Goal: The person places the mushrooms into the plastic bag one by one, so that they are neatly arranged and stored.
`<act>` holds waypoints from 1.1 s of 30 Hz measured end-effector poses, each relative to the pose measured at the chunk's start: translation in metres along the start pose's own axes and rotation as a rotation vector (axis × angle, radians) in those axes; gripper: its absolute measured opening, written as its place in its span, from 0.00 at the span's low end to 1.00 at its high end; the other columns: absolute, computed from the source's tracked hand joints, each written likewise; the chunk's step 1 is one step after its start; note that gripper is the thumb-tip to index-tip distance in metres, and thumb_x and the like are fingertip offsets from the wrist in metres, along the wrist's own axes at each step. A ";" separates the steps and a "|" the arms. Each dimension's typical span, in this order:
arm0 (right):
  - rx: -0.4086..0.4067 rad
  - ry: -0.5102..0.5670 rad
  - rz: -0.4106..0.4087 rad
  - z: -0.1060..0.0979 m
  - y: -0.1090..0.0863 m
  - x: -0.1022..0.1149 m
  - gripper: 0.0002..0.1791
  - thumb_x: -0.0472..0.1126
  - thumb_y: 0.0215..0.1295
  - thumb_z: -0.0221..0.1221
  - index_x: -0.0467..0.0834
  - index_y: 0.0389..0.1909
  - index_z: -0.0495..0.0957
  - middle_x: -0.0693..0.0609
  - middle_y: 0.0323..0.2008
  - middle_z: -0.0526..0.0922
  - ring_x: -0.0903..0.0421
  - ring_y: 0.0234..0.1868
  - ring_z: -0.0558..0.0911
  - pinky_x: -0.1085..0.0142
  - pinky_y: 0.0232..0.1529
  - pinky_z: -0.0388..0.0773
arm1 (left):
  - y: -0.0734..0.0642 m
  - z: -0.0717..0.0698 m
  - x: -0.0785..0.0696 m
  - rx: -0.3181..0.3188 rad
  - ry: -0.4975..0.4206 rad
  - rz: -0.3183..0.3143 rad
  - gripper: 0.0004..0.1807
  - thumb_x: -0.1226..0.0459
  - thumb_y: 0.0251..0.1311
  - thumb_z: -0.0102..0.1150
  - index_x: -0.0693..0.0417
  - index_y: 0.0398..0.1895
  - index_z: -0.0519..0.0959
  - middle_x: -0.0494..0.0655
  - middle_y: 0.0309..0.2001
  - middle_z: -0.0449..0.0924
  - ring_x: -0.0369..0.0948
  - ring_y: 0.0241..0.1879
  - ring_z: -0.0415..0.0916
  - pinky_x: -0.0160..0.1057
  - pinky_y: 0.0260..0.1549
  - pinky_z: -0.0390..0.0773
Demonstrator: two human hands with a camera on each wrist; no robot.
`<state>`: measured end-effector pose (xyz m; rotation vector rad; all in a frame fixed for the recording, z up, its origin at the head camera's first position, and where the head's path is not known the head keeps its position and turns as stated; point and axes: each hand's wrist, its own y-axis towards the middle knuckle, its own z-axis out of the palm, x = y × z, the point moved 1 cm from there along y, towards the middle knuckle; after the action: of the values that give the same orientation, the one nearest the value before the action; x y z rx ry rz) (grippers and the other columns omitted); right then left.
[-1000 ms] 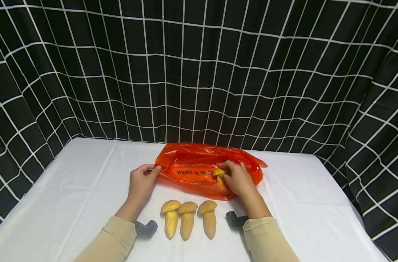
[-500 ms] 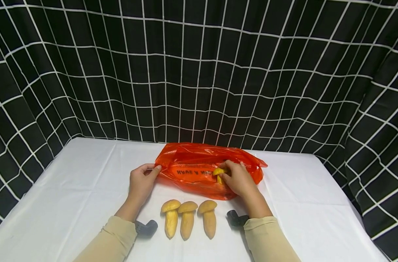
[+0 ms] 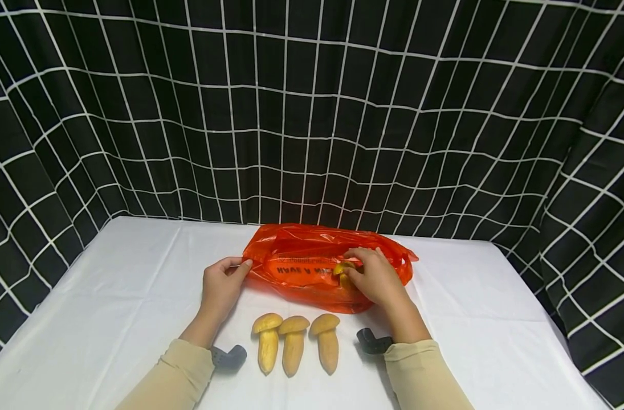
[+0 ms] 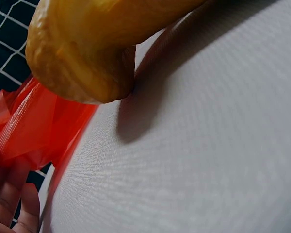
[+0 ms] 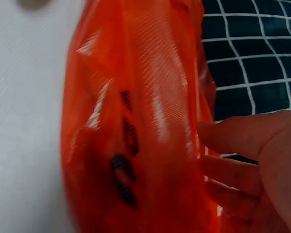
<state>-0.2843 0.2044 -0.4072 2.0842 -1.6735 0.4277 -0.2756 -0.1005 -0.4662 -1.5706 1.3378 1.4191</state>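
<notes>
An orange-red plastic bag (image 3: 296, 242) with dark printed lettering lies across the table, its mouth spread open. At its left edge my left hand (image 3: 221, 287) pinches the plastic between thumb and fingers. My right hand (image 3: 382, 279) reaches into the bag's right part, thumb and index finger spread apart. A yellow mushroom (image 3: 342, 269) lies in the bag right at those fingertips, partly hidden by them. Nearer to me, three tan-yellow mushrooms, a left one (image 3: 268, 341), a middle one (image 3: 293, 346) and a right one (image 3: 326, 343), lie in a row, caps away from me.
White cloth covers the table (image 3: 137, 285). Behind it and on both sides hangs a black curtain (image 3: 301, 114) with a white grid. Dark wrist-camera mounts jut inward from the left wrist (image 3: 229, 357) and right wrist (image 3: 372, 341), flanking the mushroom row.
My right fingers have spread and moved slightly off the mushroom they were gripping, which stays in the bag. The left hand keeps its place on the bag's edge.
</notes>
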 end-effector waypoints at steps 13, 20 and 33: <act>0.061 0.094 -0.101 -0.020 -0.011 0.031 0.14 0.44 0.60 0.67 0.44 0.46 0.84 0.50 0.39 0.86 0.53 0.38 0.82 0.61 0.39 0.83 | 0.000 -0.001 0.001 0.000 0.003 -0.005 0.14 0.58 0.61 0.66 0.62 0.40 0.85 0.55 0.37 0.85 0.41 0.35 0.77 0.23 0.33 0.76; 0.300 0.121 -0.130 -0.017 -0.018 0.038 0.11 0.46 0.56 0.71 0.47 0.39 0.86 0.59 0.33 0.85 0.58 0.37 0.79 0.65 0.40 0.79 | 0.000 -0.001 0.002 0.005 0.010 0.006 0.13 0.59 0.62 0.65 0.62 0.40 0.85 0.56 0.39 0.86 0.41 0.36 0.78 0.22 0.34 0.76; 0.552 0.166 -0.086 -0.011 -0.027 0.045 0.20 0.46 0.47 0.76 0.44 0.41 0.86 0.54 0.36 0.87 0.59 0.37 0.82 0.63 0.44 0.81 | 0.000 -0.001 0.000 0.005 0.006 0.007 0.14 0.59 0.61 0.65 0.62 0.41 0.85 0.56 0.38 0.86 0.40 0.35 0.76 0.23 0.33 0.75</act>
<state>-0.2479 0.1770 -0.3792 2.3998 -1.4757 1.1042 -0.2751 -0.1014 -0.4660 -1.5697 1.3500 1.4152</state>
